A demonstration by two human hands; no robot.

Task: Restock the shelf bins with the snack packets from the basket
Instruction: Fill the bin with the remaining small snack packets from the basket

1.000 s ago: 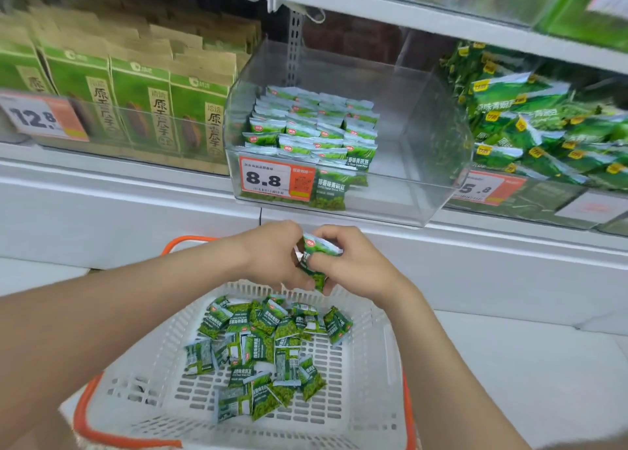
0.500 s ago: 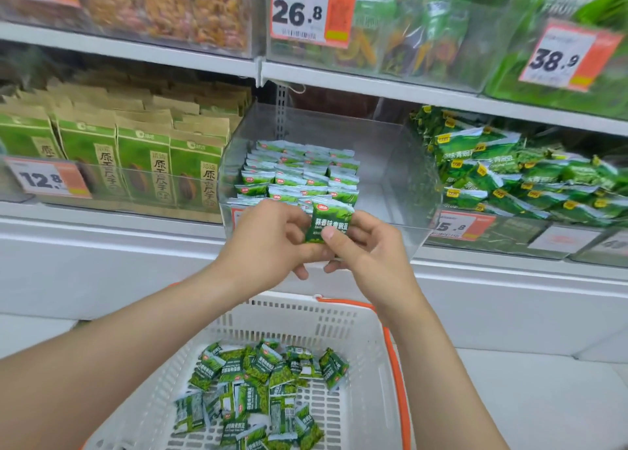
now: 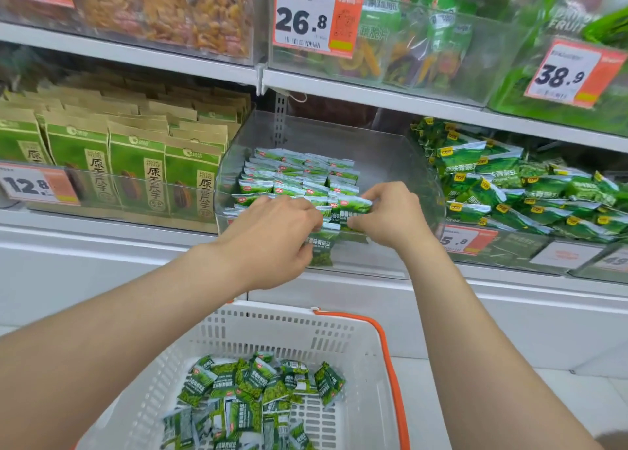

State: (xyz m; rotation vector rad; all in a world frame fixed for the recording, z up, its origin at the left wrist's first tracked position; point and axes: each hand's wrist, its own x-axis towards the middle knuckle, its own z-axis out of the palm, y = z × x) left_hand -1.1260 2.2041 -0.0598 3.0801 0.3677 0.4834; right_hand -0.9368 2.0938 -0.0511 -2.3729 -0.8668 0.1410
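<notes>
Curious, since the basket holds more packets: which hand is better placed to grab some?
Probably the left hand: it sits lower, nearer the basket, while the right hand pinches a packet inside the bin.

Glossy packets [image 3: 299, 177], clear plastic bin [image 3: 401, 164]

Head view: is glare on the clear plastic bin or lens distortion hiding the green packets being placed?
Head view: lighting bright and even, no hard shadows; the clear plastic bin carries only faint sheen, so the small green snack packets inside read sharply; the white shelf edge bows from the wide lens; the left hand and right hand cover part of the front row.
</notes>
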